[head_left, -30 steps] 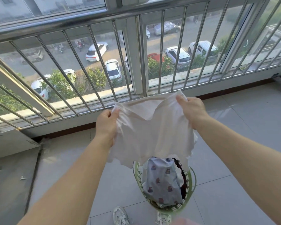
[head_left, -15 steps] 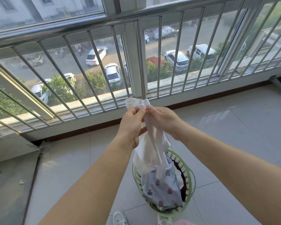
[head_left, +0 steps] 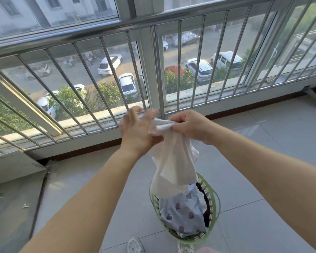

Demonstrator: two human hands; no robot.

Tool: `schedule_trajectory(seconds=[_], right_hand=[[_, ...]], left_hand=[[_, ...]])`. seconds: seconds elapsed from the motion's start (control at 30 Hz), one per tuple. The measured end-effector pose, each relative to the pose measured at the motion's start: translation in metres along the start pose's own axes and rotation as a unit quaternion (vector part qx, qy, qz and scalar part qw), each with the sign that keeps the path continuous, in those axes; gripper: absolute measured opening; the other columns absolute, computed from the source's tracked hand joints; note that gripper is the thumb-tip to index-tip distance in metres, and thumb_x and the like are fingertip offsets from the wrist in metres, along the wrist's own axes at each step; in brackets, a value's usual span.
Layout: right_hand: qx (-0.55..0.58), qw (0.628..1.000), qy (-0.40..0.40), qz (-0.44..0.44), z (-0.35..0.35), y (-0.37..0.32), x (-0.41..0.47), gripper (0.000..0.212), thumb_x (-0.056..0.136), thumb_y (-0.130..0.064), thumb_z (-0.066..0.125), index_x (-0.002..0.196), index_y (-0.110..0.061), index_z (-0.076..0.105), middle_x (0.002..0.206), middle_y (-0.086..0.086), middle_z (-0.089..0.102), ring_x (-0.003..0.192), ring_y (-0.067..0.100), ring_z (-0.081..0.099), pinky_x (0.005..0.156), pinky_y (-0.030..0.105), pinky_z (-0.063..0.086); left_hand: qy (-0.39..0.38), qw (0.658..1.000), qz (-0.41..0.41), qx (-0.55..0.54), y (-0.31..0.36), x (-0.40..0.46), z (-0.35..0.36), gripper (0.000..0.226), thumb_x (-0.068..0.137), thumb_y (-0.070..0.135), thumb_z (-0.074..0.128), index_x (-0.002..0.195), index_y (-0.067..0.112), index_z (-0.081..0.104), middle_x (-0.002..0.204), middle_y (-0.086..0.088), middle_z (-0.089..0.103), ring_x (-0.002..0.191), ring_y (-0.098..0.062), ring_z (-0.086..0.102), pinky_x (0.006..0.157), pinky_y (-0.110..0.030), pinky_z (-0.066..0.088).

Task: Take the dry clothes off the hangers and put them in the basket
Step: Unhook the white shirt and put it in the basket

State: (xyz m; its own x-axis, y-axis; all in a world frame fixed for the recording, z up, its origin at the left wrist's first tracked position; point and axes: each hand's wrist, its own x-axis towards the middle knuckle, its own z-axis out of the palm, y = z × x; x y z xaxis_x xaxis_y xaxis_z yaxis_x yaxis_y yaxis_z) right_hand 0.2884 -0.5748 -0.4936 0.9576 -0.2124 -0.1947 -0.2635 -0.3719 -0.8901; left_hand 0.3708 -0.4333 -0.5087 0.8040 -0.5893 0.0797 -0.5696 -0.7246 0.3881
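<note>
Head view: your right hand grip pinches white garment top, hanging just above green basket. Left hand grip released, fingers spread. Lower straight down, release over patterned cloth.

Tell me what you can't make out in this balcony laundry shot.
Head view only:
- Green basket: its near left rim and much of its contents, behind the hanging white cloth.
- Dark garment: mostly buried under the patterned cloth.
- White shoe: cut off by the bottom edge.
- Hangers: none in frame.
</note>
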Motion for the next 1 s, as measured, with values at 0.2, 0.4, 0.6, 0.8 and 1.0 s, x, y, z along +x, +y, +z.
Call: schedule_trajectory(seconds=[0.2, 0.4, 0.6, 0.8, 1.0], right_hand=[[0.047, 0.999, 0.011, -0.022, -0.021, 0.005, -0.009, 0.026, 0.084, -0.003, 0.054, 0.078, -0.022, 0.071, 0.073, -0.002, 0.062, 0.072, 0.01, 0.056, 0.069, 0.024, 0.045], [-0.259, 0.965, -0.02, 0.047, -0.03, 0.033, -0.013, 0.027, 0.077, -0.013, 0.066, 0.102, -0.02, 0.059, 0.097, 0.001, 0.063, 0.094, 0.021, 0.058, 0.08, 0.032, 0.046], [-0.404, 0.91, 0.034, 0.087, -0.053, 0.047, -0.014, 0.034, 0.084, -0.022, 0.061, 0.058, -0.021, 0.039, 0.064, -0.007, 0.045, 0.079, 0.022, 0.047, 0.069, 0.029, 0.031], [-0.481, 0.872, 0.076, 0.048, -0.054, 0.037, -0.004, 0.006, 0.086, -0.027, 0.062, 0.081, -0.025, 0.066, 0.091, -0.001, 0.047, 0.103, 0.022, 0.045, 0.076, 0.029, 0.031], [-0.524, 0.839, 0.082, 0.121, -0.045, 0.03, 0.003, 0.016, 0.089, -0.021, 0.052, 0.097, -0.025, 0.066, 0.101, 0.001, 0.062, 0.094, 0.025, 0.056, 0.071, 0.028, 0.035]], left_hand=[[-0.134, 0.973, 0.06, -0.18, 0.004, 0.009, -0.008, 0.017, 0.082, 0.019, 0.068, 0.092, 0.03, 0.059, 0.09, 0.005, 0.061, 0.091, -0.015, 0.057, 0.069, -0.02, 0.041], [-0.104, 0.977, 0.134, -0.126, 0.017, 0.016, -0.009, 0.008, 0.088, 0.02, 0.059, 0.08, 0.023, 0.056, 0.081, -0.001, 0.063, 0.08, -0.021, 0.055, 0.069, -0.026, 0.044], [-0.107, 0.974, 0.198, -0.04, 0.006, 0.022, -0.024, 0.051, 0.083, 0.018, 0.067, 0.055, 0.032, 0.027, 0.053, 0.015, 0.037, 0.053, -0.001, 0.034, 0.053, -0.021, 0.03], [-0.118, 0.975, 0.191, 0.006, -0.003, 0.026, -0.024, 0.05, 0.081, 0.026, 0.07, 0.055, 0.034, 0.028, 0.055, 0.012, 0.037, 0.062, -0.019, 0.036, 0.06, -0.028, 0.028], [-0.11, 0.969, 0.216, 0.05, -0.013, 0.026, -0.007, 0.042, 0.076, 0.047, 0.048, 0.081, 0.007, 0.061, 0.074, -0.011, 0.063, 0.072, -0.029, 0.057, 0.063, -0.035, 0.045]])
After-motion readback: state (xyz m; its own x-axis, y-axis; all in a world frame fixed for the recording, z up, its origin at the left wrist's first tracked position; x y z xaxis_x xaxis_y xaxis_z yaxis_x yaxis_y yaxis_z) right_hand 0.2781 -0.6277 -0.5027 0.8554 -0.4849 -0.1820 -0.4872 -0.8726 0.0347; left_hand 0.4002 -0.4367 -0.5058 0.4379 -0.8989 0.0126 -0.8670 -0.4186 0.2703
